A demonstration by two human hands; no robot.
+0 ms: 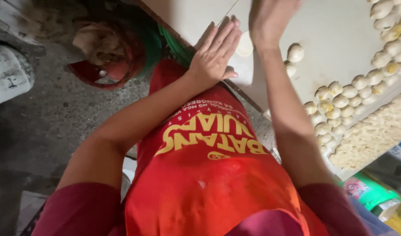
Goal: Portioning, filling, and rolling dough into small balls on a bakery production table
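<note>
A red bucket (105, 52) sits on the concrete floor (43, 126) in the upper left of the frame, holding crumpled tan and pale scraps; what they are is hard to make out. At the lower right edge a green-capped plastic container (372, 196) lies partly cut off, its contents not visible.

The white desk (336, 30) fills the upper right. Along its right side run rows of small pale dough balls (349, 91), some yellowish, and below them, toward the right edge, a mass of crumbly pale-yellow stuff (375, 131), partly out of frame.

The left hand (216, 54) lies flat at the near edge of the desk, upper centre, fingers (226, 35) stretched out straight and close together, gripping nothing. Just beside its fingertips rests a flattened disc of dough (244, 45), half hidden behind the right wrist. The right hand (270, 15) is raised above the desk at the top of the frame; its fingers are cut off by the upper edge, so I cannot tell how they are set or whether they hold anything.

A red apron (209, 175) with yellow lettering covers the lower centre, over dark red sleeves.
</note>
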